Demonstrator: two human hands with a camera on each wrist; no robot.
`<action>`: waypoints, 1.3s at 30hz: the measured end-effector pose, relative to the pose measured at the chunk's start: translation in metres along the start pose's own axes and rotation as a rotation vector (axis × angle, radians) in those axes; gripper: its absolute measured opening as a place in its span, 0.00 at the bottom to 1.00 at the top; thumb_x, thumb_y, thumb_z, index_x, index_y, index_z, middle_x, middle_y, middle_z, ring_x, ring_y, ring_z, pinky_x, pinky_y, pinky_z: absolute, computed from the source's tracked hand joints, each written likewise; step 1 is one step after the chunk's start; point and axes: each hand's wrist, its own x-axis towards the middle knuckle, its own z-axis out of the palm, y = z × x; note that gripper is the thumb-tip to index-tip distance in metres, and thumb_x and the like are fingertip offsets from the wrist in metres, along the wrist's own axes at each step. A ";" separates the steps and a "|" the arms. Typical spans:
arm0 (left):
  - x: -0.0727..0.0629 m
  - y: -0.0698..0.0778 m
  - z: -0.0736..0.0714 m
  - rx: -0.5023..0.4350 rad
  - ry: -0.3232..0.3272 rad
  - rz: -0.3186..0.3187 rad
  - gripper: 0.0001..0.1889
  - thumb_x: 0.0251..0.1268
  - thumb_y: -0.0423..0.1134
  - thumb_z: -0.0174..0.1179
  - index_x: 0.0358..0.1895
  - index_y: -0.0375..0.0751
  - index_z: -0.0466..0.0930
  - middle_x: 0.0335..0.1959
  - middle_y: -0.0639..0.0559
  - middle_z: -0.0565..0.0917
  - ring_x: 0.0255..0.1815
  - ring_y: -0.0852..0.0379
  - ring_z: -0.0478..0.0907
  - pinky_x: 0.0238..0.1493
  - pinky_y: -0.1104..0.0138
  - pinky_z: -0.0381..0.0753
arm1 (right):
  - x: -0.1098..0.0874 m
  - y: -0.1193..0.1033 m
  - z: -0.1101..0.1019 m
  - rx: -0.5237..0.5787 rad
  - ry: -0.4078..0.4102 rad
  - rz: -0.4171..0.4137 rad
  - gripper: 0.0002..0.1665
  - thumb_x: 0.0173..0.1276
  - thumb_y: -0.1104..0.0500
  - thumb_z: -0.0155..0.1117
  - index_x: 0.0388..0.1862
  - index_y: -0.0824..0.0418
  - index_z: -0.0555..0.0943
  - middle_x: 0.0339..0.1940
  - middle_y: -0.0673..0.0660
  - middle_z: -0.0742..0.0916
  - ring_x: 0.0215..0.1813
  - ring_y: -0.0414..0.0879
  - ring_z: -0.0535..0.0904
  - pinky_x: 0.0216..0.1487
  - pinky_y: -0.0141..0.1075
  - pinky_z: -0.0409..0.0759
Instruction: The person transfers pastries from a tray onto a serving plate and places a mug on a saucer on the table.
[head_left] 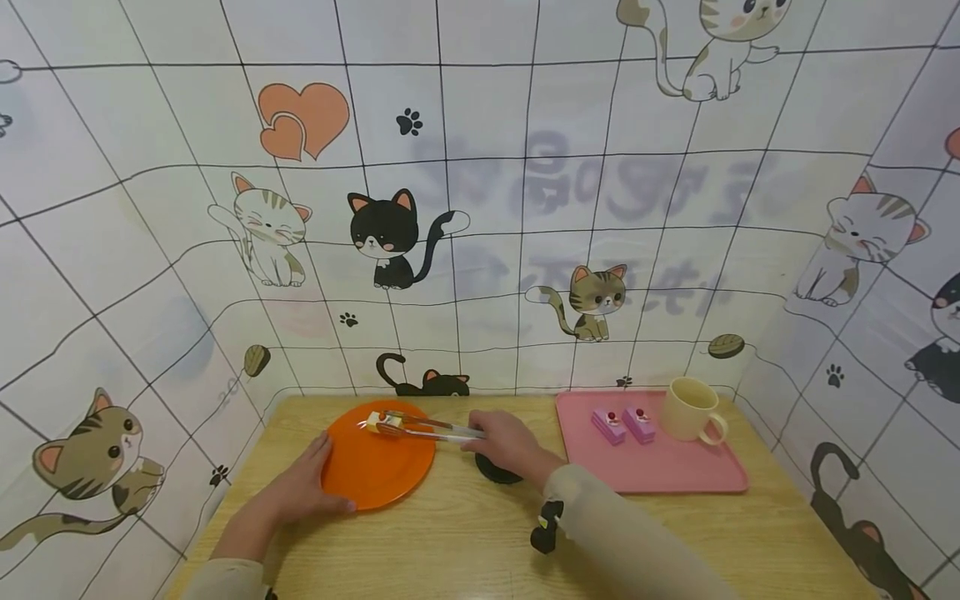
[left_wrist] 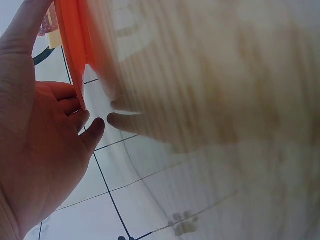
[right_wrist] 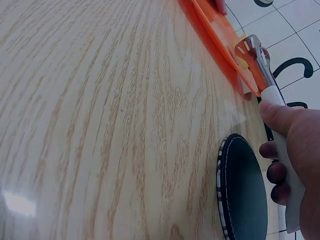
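My left hand [head_left: 296, 483] holds the left rim of an orange plate [head_left: 382, 475], thumb along the front edge. In the left wrist view, its fingers [left_wrist: 75, 107] curl against the rim. With my right hand [head_left: 510, 446] I grip metal tongs [head_left: 438, 431] by their pale handles. The tong tips are around a small yellow-and-white toy cake piece [head_left: 374, 422] over the plate's back part; I cannot tell whether it touches the plate. A dark round coaster [right_wrist: 247, 190] lies on the table below my right hand, partly hidden in the head view.
To the right lies a pink tray [head_left: 637, 479] bearing two purple toy cake slices [head_left: 609, 426] and a cream mug [head_left: 686, 412] at its back right. Cat-patterned walls [head_left: 480, 208] enclose the wooden table [head_left: 450, 542] at the back and sides.
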 end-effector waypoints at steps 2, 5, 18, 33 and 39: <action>0.000 0.000 0.000 -0.001 0.000 -0.001 0.74 0.50 0.65 0.85 0.87 0.21 0.49 0.89 0.23 0.48 0.87 0.21 0.50 0.81 0.29 0.59 | 0.000 -0.001 0.001 0.003 0.004 0.001 0.15 0.74 0.44 0.79 0.38 0.46 0.80 0.28 0.41 0.82 0.28 0.41 0.73 0.31 0.35 0.72; 0.000 -0.001 0.001 -0.001 0.002 0.000 0.74 0.50 0.65 0.85 0.86 0.21 0.49 0.89 0.23 0.48 0.87 0.21 0.50 0.81 0.29 0.59 | 0.001 -0.002 0.002 0.007 0.009 -0.001 0.16 0.74 0.45 0.80 0.38 0.47 0.79 0.29 0.42 0.82 0.29 0.41 0.74 0.33 0.35 0.74; 0.002 -0.003 0.002 -0.017 -0.001 -0.002 0.76 0.50 0.68 0.84 0.87 0.22 0.48 0.90 0.24 0.46 0.88 0.22 0.47 0.83 0.30 0.56 | 0.009 -0.003 0.007 -0.007 -0.010 0.016 0.17 0.74 0.43 0.79 0.38 0.46 0.79 0.30 0.42 0.83 0.30 0.41 0.75 0.32 0.36 0.73; 0.001 -0.002 0.001 -0.012 0.009 0.012 0.75 0.50 0.66 0.85 0.86 0.19 0.49 0.88 0.22 0.48 0.88 0.21 0.48 0.82 0.30 0.57 | 0.006 -0.005 0.005 0.035 -0.022 0.061 0.17 0.72 0.44 0.82 0.42 0.48 0.82 0.32 0.43 0.84 0.31 0.42 0.76 0.34 0.36 0.77; 0.003 -0.002 0.002 -0.010 0.003 0.005 0.76 0.49 0.66 0.85 0.86 0.19 0.49 0.88 0.22 0.48 0.88 0.21 0.48 0.82 0.30 0.57 | 0.003 -0.004 0.004 0.051 0.000 0.076 0.19 0.71 0.43 0.82 0.42 0.49 0.81 0.29 0.45 0.81 0.29 0.43 0.73 0.31 0.36 0.72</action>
